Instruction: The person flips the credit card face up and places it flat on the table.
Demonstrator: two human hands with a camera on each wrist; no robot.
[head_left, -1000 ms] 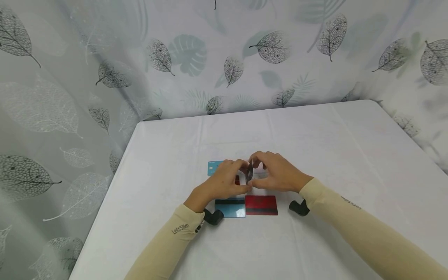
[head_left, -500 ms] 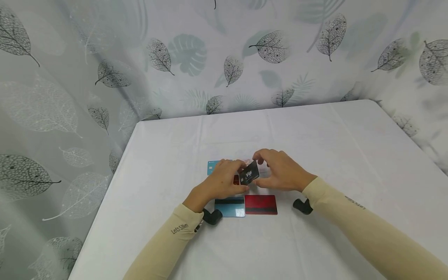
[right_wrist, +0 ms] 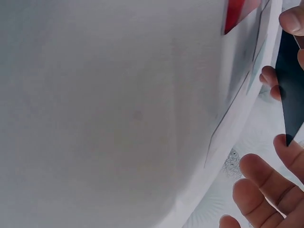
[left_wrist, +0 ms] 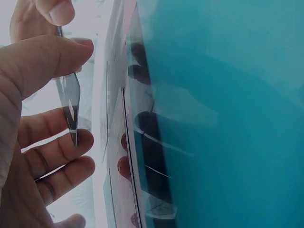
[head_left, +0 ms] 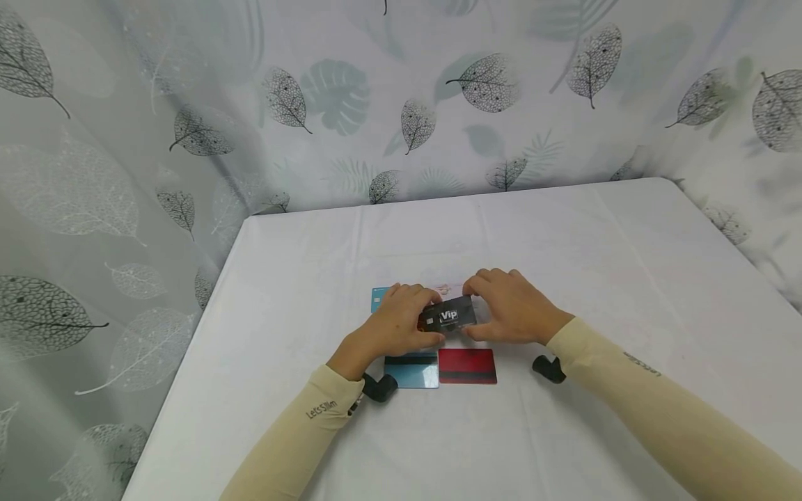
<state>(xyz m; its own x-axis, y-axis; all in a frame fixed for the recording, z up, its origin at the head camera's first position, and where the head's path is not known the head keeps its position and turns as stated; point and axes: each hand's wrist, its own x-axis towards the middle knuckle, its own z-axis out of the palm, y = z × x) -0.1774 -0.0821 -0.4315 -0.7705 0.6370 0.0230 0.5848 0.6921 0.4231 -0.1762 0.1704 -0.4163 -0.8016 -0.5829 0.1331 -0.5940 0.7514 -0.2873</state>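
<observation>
A black card marked "Vip" (head_left: 448, 315) is held face up between both hands in the head view. My left hand (head_left: 401, 321) grips its left end, with thumb and fingertips at opposite edges. At the other end, my right hand (head_left: 515, 307) pinches the card between thumb and fingertips. Seen from the left wrist, the card (left_wrist: 70, 97) shows nearly edge-on, above the table. The right wrist view shows its dark surface (right_wrist: 290, 80) at the right border. Just below the hands lie a blue card with a black stripe (head_left: 411, 374) and a red card (head_left: 467, 366).
Behind the left hand, a light blue card (head_left: 378, 298) peeks out. A pale card with a pinkish print (head_left: 443, 289) is mostly covered by the hands and black card. White cloth covers the table (head_left: 301, 278); a leaf-print curtain (head_left: 401, 90) hangs behind it.
The black card has turned from edge-on to lying broadside, its "Vip" face showing. My right hand has shifted slightly right; my left hand stays nearly in place.
</observation>
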